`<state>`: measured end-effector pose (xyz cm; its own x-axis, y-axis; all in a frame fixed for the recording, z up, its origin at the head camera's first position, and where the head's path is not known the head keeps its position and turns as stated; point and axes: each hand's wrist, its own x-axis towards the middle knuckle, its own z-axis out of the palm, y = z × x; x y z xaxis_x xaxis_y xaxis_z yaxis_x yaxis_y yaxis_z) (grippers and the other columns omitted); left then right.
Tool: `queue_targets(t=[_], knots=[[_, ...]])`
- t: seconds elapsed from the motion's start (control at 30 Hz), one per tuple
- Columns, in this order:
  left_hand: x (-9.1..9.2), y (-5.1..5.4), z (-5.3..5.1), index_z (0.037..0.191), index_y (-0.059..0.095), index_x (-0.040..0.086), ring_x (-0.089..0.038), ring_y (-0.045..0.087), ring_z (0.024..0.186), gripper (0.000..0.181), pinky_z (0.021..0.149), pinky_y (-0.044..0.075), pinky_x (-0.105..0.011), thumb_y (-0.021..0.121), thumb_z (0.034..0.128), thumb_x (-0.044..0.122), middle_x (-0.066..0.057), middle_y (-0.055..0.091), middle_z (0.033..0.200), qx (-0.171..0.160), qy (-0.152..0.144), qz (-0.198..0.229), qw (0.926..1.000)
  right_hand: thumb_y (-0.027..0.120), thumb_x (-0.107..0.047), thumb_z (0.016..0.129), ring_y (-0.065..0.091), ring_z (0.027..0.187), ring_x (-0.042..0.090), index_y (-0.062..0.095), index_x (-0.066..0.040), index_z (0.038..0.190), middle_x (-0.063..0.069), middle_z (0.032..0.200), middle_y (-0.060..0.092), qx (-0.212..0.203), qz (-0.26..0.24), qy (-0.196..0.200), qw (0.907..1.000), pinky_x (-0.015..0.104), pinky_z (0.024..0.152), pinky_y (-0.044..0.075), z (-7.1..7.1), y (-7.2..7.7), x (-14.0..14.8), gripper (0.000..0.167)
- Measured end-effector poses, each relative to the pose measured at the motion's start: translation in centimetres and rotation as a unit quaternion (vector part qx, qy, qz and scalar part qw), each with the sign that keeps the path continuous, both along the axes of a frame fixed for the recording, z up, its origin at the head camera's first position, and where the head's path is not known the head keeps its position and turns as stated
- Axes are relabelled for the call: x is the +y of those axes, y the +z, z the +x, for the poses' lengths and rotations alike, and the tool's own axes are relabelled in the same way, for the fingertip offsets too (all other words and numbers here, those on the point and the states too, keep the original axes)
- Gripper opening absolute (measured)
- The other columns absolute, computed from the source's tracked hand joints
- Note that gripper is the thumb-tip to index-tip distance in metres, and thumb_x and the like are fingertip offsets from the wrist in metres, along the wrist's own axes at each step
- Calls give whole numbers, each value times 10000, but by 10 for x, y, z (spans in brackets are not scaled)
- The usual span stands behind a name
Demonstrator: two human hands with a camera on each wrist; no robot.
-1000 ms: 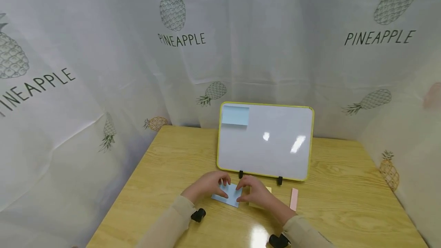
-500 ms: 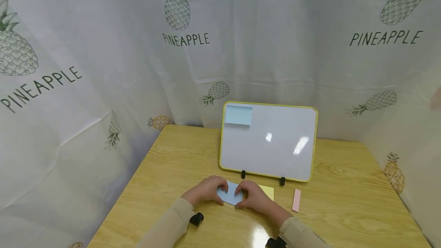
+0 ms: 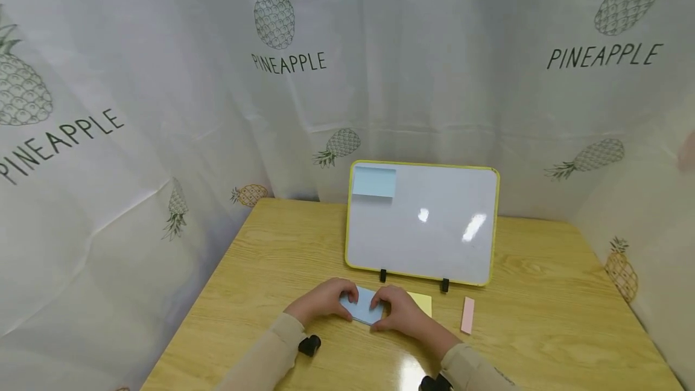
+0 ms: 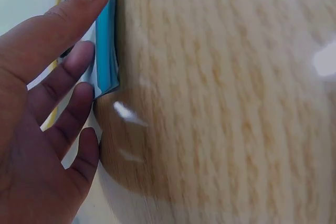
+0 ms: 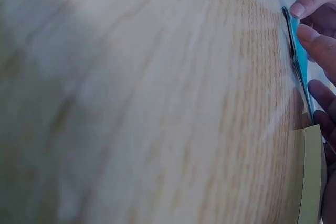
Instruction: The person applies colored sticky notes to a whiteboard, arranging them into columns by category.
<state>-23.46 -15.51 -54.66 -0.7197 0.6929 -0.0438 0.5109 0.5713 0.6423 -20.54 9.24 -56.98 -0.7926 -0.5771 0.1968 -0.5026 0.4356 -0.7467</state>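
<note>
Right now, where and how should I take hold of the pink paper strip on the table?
Probably by its middle, from above, with the right hand, the nearer one, once that lets go of the blue note pad. The pink paper strip lies flat and narrow, pointing away from you, with tabletop showing along both long edges, so pinch across its width.

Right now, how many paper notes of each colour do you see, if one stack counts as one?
Blue: 2 (blue stack between left hand and right hand; blue note on whiteboard)
Yellow: 1 (yellow note, partly hidden)
Pink: 1 (pink strip)
Total: 4
</note>
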Motion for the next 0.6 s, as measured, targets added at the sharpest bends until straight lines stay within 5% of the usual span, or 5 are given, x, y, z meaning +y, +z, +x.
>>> queue_targets(t=[0.23, 0.43, 0.6], knots=[[-5, -1, -3, 940, 647, 189, -85, 523, 802, 251, 752, 450, -250, 840, 780, 183, 97, 607, 903, -531, 204, 373, 9977, 895, -380, 682, 535, 871, 90, 664, -223, 934, -126, 974, 620, 109, 152, 79, 9998, 275, 756, 463, -2, 2, -1, 376], [-5, 1, -4, 945, 645, 188, -87, 534, 806, 209, 754, 454, -249, 811, 818, 196, 89, 615, 896, -564, 331, 426, 9969, 864, -263, 753, 534, 863, 80, 656, -236, 941, -127, 975, 603, 68, 210, 67, 9997, 280, 752, 467, -4, 1, 0, 281], [-4, 6, -2, 961, 649, 153, -82, 530, 794, 182, 744, 457, -255, 786, 845, 184, 49, 623, 904, -637, 442, 487, 9958, 794, -147, 830, 566, 840, 66, 653, -210, 945, -125, 909, 622, -363, 43, -9, 9993, 283, 746, 485, -5, 4, 0, 193]])
